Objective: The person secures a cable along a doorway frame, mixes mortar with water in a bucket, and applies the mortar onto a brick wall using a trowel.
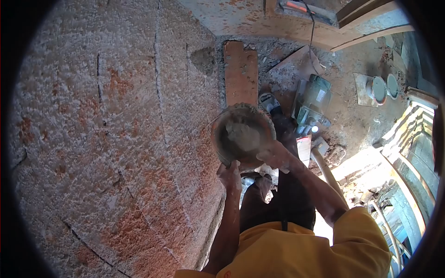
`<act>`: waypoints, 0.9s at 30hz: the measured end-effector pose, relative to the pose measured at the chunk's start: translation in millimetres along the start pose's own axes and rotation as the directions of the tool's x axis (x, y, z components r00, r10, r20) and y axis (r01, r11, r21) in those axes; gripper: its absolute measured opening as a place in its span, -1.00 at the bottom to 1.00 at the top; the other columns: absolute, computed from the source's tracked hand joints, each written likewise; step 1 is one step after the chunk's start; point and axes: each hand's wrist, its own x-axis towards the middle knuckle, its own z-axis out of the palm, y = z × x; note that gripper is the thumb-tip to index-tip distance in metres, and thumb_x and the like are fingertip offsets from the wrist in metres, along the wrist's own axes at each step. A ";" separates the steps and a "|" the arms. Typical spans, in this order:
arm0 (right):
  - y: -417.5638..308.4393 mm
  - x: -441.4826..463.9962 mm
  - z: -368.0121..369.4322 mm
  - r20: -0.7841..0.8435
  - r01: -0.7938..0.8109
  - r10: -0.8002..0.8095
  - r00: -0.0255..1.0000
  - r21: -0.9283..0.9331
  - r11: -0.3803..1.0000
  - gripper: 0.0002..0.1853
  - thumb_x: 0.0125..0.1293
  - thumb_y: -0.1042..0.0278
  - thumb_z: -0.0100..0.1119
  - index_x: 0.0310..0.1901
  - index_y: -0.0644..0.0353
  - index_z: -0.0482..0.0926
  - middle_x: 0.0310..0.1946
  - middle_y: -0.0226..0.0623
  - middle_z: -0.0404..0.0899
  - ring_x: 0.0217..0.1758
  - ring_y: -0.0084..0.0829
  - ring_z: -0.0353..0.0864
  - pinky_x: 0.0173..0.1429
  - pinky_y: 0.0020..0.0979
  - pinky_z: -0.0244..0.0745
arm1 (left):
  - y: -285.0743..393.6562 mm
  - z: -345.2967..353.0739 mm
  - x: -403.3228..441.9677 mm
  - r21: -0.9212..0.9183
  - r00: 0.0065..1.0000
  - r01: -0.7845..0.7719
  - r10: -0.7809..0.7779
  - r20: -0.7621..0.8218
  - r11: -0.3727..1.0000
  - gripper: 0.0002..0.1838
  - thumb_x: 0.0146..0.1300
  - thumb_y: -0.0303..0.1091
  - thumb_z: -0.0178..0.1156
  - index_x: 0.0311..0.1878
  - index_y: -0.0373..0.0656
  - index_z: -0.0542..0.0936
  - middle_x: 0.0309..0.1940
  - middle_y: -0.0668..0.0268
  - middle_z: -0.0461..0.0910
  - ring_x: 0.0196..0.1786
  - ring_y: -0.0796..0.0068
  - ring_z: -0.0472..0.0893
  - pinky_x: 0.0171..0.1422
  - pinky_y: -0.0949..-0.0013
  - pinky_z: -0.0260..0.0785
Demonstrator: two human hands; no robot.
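A round, mortar-crusted pan is held out in front of my body, tilted so that its inside shows. Grey wet-looking mortar lies in the pan. My left hand is closed on the near left part of the rim, close to the rough wall. On the near right side, my right hand grips the rim too, with its fingers partly hidden by the pan. Both hands look dusted with pale material.
A rough plastered wall with cracks fills the left side. Beyond the pan lies a reddish board. To the right are a greenish boxy object, two buckets, a wooden handle and a hanging cable.
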 end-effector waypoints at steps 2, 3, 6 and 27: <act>3.8 12.4 1.5 0.017 -0.078 0.076 0.997 0.190 0.979 -0.75 0.40 0.25 0.24 -0.25 0.30 0.71 -0.53 -0.34 0.61 -0.52 -0.47 0.61 -0.41 -0.34 0.50 | -6.1 -1.5 -4.7 -0.061 0.994 0.101 -0.104 -0.037 0.993 -0.84 0.29 -0.44 0.31 -0.11 -0.27 0.64 -0.21 0.35 0.62 -0.20 0.51 0.61 -0.14 0.32 0.57; 3.6 24.7 -4.2 0.007 -0.107 0.111 0.994 0.313 0.944 -0.76 0.41 0.26 0.23 -0.22 0.28 0.72 -0.52 -0.37 0.60 -0.54 -0.52 0.59 -0.46 -0.39 0.46 | -6.2 0.2 -4.2 -0.091 0.988 0.144 -0.148 -0.039 0.985 -0.82 0.29 -0.43 0.31 -0.08 -0.28 0.64 -0.17 0.33 0.62 -0.18 0.48 0.62 -0.12 0.30 0.60; -13.9 51.0 -45.2 -0.158 -0.079 0.172 0.972 0.472 0.878 -0.77 0.42 0.27 0.22 -0.21 0.27 0.73 -0.51 -0.36 0.59 -0.56 -0.55 0.56 -0.52 -0.45 0.42 | -11.5 3.7 4.1 -0.135 0.960 0.261 -0.272 -0.068 0.956 -0.78 0.29 -0.44 0.31 -0.03 -0.30 0.63 -0.10 0.27 0.61 -0.10 0.42 0.63 -0.11 0.26 0.66; -64.6 179.4 40.8 -0.315 0.304 -0.324 0.892 -0.114 0.946 -0.75 0.32 0.21 0.33 -0.15 0.24 0.67 -0.39 -0.02 0.72 -0.31 -0.11 0.79 -0.23 -0.11 0.64 | -63.0 -12.3 1.8 -0.103 0.891 0.330 -0.345 -0.293 0.938 -0.84 0.22 -0.51 0.35 -0.14 -0.34 0.69 -0.28 0.30 0.69 -0.28 0.48 0.65 -0.24 0.32 0.57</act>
